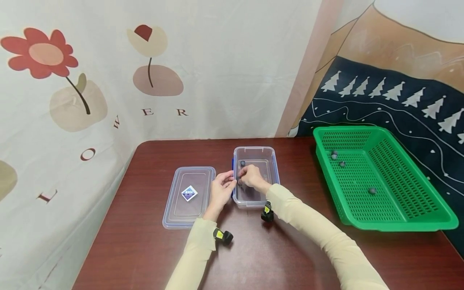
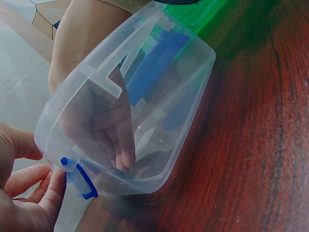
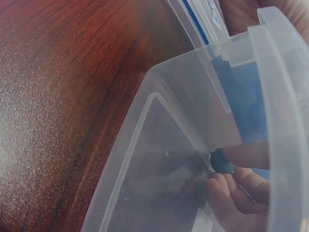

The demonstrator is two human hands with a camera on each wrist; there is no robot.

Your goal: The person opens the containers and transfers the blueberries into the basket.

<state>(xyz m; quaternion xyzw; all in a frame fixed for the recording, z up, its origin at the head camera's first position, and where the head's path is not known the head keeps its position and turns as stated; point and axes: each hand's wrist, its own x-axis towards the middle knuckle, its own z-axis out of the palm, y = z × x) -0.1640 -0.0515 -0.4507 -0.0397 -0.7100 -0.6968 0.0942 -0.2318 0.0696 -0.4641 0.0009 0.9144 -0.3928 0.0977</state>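
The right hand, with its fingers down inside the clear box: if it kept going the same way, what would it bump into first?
Probably the floor of the clear box. The right hand reaches down inside it, its fingers pinching a small dark ball low near the left wall, so box floor or wall comes first; depth is hard to judge.
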